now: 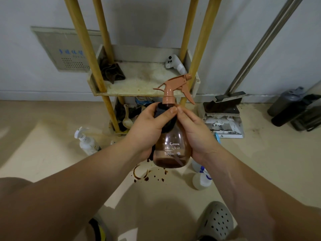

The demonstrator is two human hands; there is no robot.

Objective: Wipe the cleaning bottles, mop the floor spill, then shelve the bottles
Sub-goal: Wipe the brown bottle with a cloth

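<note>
A brown see-through spray bottle [173,150] with a pink trigger head is held upright in the air between both hands. My right hand [196,134] grips its right side. My left hand [149,131] presses a dark cloth [165,117] against the bottle's shoulder, thumb curled over it. Below the bottle, a brown spill [147,176] of rings and drops marks the beige floor. A white pump bottle [86,141] stands on the floor at left. A clear bottle with a blue label [202,180] lies on the floor at right. The wooden-post shelf [139,91] stands behind.
The shelf tray holds a brown rag [112,72] and a white device [175,64]. A broom and dustpan [224,108] lean against the wall at right, with dark bottles [291,108] beyond. My grey clog [215,221] is at the bottom right.
</note>
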